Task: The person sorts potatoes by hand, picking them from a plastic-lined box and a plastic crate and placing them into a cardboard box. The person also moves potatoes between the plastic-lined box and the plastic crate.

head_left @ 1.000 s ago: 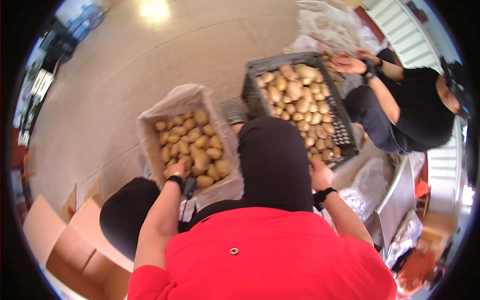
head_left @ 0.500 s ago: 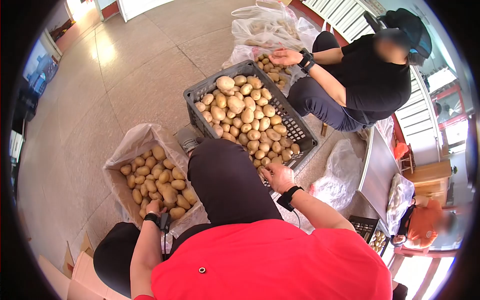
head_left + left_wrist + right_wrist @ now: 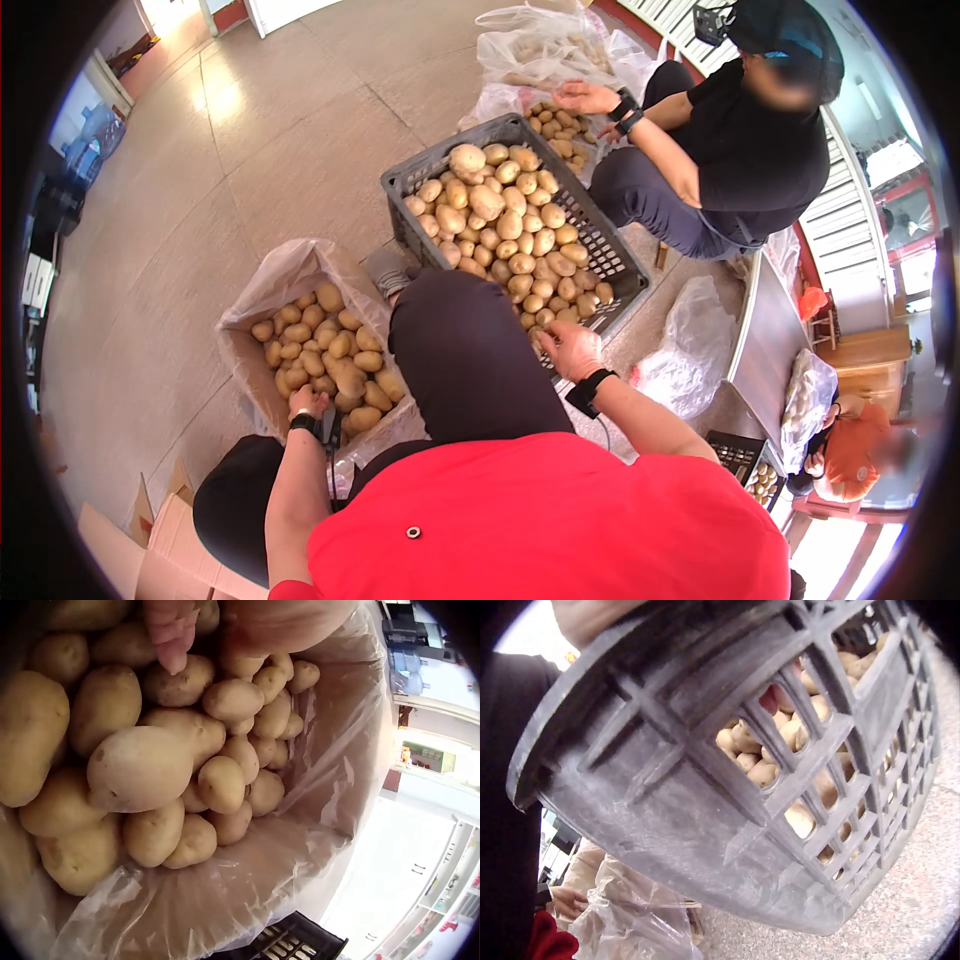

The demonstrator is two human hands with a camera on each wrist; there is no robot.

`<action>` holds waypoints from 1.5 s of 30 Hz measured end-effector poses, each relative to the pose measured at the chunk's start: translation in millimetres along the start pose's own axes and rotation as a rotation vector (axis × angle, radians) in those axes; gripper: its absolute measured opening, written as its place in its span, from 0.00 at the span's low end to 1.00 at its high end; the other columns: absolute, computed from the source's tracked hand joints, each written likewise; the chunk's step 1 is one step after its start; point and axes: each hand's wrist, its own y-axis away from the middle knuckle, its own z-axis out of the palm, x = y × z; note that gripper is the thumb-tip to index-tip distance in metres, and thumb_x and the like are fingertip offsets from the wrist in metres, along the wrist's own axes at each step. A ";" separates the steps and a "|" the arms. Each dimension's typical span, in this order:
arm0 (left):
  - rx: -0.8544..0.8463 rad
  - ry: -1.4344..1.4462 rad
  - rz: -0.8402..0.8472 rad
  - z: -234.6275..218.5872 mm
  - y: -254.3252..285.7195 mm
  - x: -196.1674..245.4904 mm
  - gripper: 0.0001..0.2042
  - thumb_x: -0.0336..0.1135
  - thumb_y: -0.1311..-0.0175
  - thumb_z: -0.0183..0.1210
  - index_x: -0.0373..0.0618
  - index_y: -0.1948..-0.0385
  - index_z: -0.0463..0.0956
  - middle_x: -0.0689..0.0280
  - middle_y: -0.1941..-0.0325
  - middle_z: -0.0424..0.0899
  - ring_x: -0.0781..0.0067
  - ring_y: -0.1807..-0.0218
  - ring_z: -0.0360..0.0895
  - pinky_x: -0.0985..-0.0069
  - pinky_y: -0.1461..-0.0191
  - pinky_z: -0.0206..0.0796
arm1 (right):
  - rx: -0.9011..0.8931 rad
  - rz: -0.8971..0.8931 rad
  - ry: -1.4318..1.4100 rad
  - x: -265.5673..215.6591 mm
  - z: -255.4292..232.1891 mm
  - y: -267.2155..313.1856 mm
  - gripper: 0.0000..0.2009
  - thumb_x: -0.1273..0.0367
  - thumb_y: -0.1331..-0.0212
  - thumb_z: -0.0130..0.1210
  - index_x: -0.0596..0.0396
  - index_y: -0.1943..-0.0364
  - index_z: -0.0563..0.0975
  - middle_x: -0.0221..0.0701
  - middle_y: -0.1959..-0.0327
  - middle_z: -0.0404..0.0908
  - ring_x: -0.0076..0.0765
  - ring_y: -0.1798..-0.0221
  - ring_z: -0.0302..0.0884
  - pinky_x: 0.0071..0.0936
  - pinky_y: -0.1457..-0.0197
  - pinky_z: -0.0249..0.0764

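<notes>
My left hand (image 3: 308,402) reaches over the near-left rim of a plastic-lined box (image 3: 240,345). In the left wrist view, an extended finger (image 3: 171,637) rests at the potatoes (image 3: 142,769) heaped inside. My right hand (image 3: 574,350) is over the near corner of a black plastic crate (image 3: 625,290) filled with potatoes (image 3: 510,225). Through the slots in the right wrist view, a fingertip (image 3: 771,700) shows among the crate's potatoes. I cannot tell whether the right hand grips one of them.
Another person (image 3: 760,150) in black crouches beyond the crate, next to clear bags of potatoes (image 3: 560,125). A crumpled plastic bag (image 3: 685,345) lies right of the crate. An opened cardboard box (image 3: 160,560) stands lower left. A person in orange (image 3: 850,450) is at far right.
The head view swung, then steadied. My left hand moved from among the boxed potatoes back toward the near-left rim. My right hand stayed at the crate's near corner. The crouching person's head lowered slightly.
</notes>
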 end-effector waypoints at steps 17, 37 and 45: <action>-0.050 -1.459 0.497 24.7 96.2 -4.2 0.23 0.45 0.48 0.56 0.34 0.56 0.78 0.42 0.51 0.79 0.47 0.46 0.76 0.61 0.40 0.67 | -0.576 -0.081 0.158 20.9 1.3 -56.6 0.16 0.56 0.45 0.54 0.51 0.60 0.79 0.43 0.65 0.83 0.51 0.58 0.80 0.46 0.54 0.75; 0.200 -1.954 0.442 31.6 160.8 -2.5 0.17 0.41 0.38 0.54 0.45 0.50 0.75 0.55 0.43 0.71 0.54 0.40 0.70 0.62 0.40 0.66 | -0.213 -0.081 0.318 -17.6 56.1 -102.4 0.20 0.64 0.43 0.57 0.58 0.52 0.64 0.52 0.59 0.77 0.56 0.58 0.81 0.42 0.55 0.78; 0.063 -1.986 0.345 32.3 173.2 -2.8 0.14 0.37 0.35 0.51 0.48 0.52 0.78 0.53 0.39 0.65 0.54 0.42 0.73 0.66 0.42 0.69 | -0.609 0.029 0.331 11.7 62.4 -107.3 0.16 0.66 0.49 0.58 0.64 0.60 0.79 0.51 0.57 0.81 0.50 0.51 0.80 0.40 0.48 0.75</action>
